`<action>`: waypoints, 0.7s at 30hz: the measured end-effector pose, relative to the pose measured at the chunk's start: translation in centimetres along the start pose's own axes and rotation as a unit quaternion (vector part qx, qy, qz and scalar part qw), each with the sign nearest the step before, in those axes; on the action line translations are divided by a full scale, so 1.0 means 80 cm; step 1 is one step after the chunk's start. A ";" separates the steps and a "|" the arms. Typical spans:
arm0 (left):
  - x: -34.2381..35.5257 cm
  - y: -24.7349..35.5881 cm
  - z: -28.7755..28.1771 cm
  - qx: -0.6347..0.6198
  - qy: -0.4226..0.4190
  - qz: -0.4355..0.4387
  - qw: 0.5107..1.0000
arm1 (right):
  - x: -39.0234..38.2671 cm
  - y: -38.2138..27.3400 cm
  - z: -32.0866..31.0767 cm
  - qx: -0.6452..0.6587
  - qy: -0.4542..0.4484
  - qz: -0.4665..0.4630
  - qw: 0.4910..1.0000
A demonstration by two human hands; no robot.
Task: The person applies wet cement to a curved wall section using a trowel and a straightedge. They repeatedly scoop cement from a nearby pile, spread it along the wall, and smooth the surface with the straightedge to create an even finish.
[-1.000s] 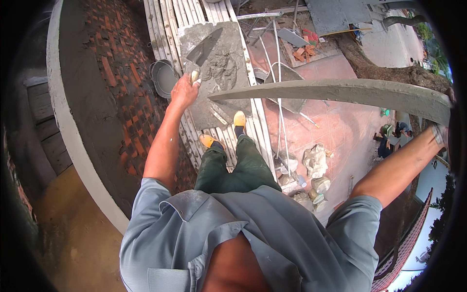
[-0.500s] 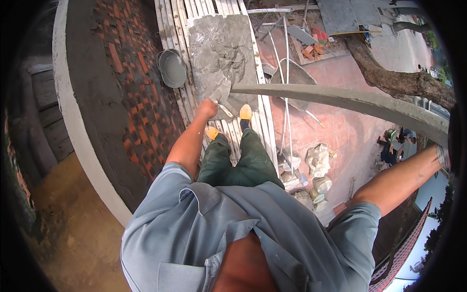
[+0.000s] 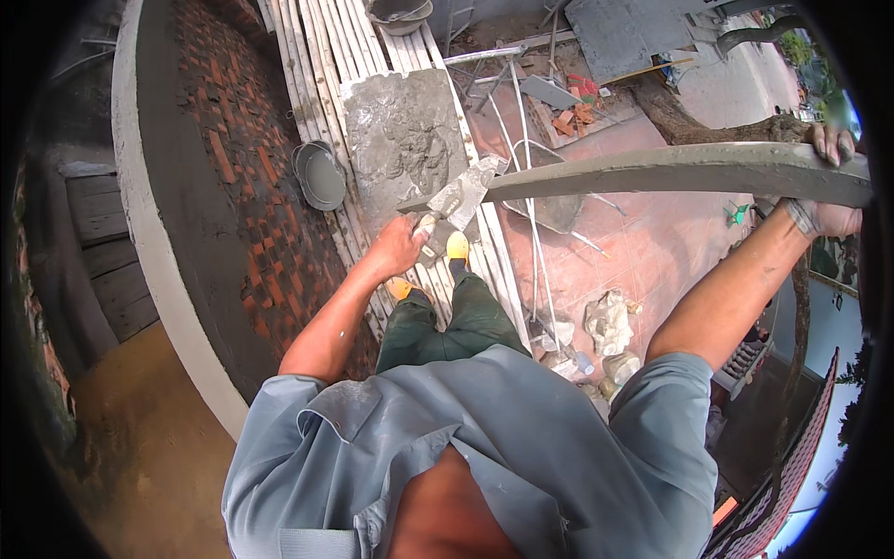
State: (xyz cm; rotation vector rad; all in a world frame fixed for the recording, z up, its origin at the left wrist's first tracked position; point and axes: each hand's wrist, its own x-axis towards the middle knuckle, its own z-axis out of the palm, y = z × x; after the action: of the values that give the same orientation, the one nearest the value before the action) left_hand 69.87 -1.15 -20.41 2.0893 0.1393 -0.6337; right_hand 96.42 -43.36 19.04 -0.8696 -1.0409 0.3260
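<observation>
My left hand [image 3: 399, 246] is closed round the handle of a trowel [image 3: 466, 193] whose blade is smeared with grey mortar. That blade lies across the left end of a long cement-coated straightedge [image 3: 643, 177]. At the far right my right hand [image 3: 829, 220] grips the straightedge's other end, with fingers showing over the top edge. Beyond the trowel, a heap of wet mortar [image 3: 414, 154] rests on a flat mortar board [image 3: 368, 112]. A round bucket [image 3: 319, 177] with grey contents stands left of the board.
I stand on a pole platform [image 3: 312, 56] beside a partly plastered brick wall [image 3: 247, 186]. White metal poles [image 3: 533, 247] rise along its right side. Lower down are a wheelbarrow [image 3: 556, 212], sacks [image 3: 607, 321] and loose bricks [image 3: 573, 118]. A tree trunk [image 3: 708, 129] leans behind the straightedge.
The trowel has moved right and up onto the straightedge's end. The straightedge's right end has risen in view, bringing my right hand into sight. The view has shifted, showing another container at the top.
</observation>
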 end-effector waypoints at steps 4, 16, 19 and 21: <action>-0.051 0.114 -0.041 -0.035 0.041 0.113 0.992 | -0.012 0.004 -0.013 -0.092 0.169 -0.052 0.980; -0.140 0.317 -0.154 -0.047 0.048 0.271 0.960 | 0.068 0.062 0.068 -0.128 0.251 -0.108 0.953; -0.160 0.362 -0.186 -0.045 0.062 0.332 0.940 | 0.085 0.067 0.102 -0.155 0.267 -0.109 0.945; -0.177 0.394 -0.215 -0.023 0.074 0.372 0.925 | 0.096 0.072 0.119 -0.143 0.270 -0.104 0.946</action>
State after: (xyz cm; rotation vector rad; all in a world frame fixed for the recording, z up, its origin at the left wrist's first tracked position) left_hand 74.72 -3.32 17.83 1.9403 -0.5324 -0.0067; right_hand 92.94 -30.52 21.51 -1.0229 -0.6614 -0.2450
